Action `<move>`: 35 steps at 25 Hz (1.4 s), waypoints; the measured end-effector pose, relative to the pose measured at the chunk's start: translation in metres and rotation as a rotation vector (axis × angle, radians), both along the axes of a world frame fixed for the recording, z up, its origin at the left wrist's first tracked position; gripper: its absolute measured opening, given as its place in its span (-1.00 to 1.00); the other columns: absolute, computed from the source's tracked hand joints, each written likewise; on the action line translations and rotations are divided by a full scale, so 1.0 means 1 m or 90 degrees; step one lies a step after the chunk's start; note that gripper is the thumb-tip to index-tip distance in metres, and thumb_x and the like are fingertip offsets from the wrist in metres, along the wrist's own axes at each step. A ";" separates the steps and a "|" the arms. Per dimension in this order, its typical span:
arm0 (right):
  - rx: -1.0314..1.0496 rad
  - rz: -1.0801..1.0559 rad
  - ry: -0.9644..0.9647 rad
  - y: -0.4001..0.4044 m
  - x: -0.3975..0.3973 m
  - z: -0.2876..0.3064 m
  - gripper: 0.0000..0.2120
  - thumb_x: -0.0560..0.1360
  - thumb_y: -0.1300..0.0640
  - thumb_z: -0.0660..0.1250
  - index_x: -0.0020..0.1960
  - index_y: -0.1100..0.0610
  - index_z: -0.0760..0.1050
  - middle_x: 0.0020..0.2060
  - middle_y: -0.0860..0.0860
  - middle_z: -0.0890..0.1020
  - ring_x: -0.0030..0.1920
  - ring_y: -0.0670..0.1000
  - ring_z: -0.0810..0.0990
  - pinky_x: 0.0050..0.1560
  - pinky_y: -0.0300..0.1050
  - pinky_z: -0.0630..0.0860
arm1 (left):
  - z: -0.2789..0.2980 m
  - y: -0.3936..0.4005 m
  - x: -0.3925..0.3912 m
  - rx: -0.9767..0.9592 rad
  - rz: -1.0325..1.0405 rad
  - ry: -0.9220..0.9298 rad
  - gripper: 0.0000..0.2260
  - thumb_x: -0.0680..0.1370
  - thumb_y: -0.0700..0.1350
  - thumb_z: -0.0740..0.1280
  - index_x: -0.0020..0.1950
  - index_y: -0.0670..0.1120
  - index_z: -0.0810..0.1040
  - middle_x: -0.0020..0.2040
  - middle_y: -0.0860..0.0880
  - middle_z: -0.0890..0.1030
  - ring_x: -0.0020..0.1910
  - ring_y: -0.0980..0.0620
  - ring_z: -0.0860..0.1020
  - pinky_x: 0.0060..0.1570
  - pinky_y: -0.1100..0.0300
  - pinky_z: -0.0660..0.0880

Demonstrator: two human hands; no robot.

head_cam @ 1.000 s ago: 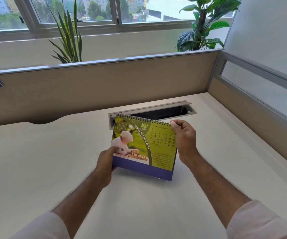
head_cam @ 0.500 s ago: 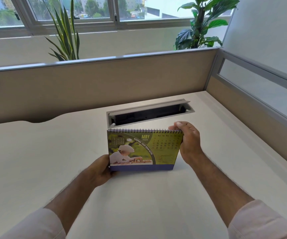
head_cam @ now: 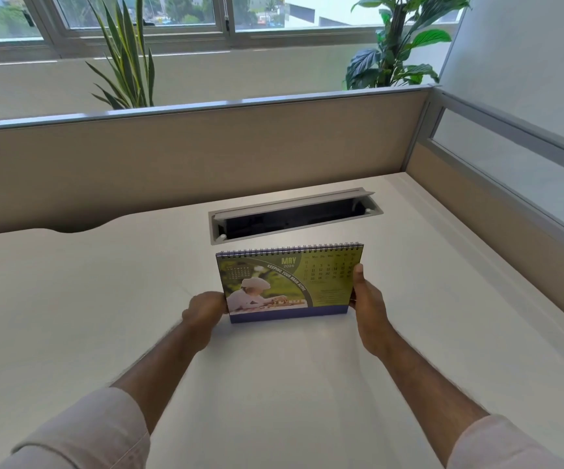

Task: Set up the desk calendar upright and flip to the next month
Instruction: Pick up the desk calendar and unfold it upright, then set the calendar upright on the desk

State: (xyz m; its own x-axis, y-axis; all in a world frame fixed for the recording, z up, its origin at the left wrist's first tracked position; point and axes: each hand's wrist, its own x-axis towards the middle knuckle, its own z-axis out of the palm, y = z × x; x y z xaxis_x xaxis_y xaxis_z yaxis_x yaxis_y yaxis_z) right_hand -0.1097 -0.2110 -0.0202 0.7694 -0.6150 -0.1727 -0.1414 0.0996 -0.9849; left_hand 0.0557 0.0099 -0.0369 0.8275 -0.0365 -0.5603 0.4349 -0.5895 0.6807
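Calendar (head_cam: 289,284) standing upright on the pale bench (head_cam: 71,299), its base on the surface, just in front of the open cable tray (head_cam: 294,214): you steady it from both sides. Your left hand (head_cam: 204,308) grips the lower left edge, fingers curled around it; your right hand (head_cam: 367,299) clasps the right edge, thumb laid on the front page. The spiral binding runs along the top, and the facing page reads MAY.
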 end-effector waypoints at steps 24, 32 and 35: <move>-0.119 -0.058 -0.041 -0.002 -0.029 -0.032 -0.67 0.50 -0.03 0.39 0.14 0.17 0.51 0.02 0.04 0.66 0.08 0.07 0.65 0.09 -0.06 0.61 | 0.003 0.024 -0.050 -0.112 0.040 -0.256 -0.79 0.62 -0.22 0.23 0.20 -0.18 0.59 0.16 -0.13 0.63 0.07 -0.05 0.56 -0.19 0.23 0.48; -0.216 -0.103 0.013 0.004 -0.042 -0.045 -0.80 0.42 0.23 0.51 -0.01 0.20 0.54 -0.18 0.18 0.65 -0.17 0.10 0.59 -0.09 -0.03 0.60 | 0.001 0.025 -0.073 -0.042 -0.055 -0.357 -0.80 0.50 -0.10 0.48 0.07 -0.14 0.62 -0.05 -0.01 0.64 -0.13 -0.01 0.62 -0.28 0.31 0.46; -0.233 -0.107 0.037 0.004 -0.038 -0.042 -0.82 0.40 0.24 0.52 -0.11 0.24 0.53 -0.26 0.19 0.63 -0.28 0.06 0.54 -0.20 -0.07 0.59 | 0.002 0.019 -0.078 -0.047 -0.015 -0.348 -0.77 0.48 -0.08 0.50 0.05 -0.14 0.57 -0.08 -0.02 0.62 -0.14 0.00 0.58 -0.33 0.36 0.37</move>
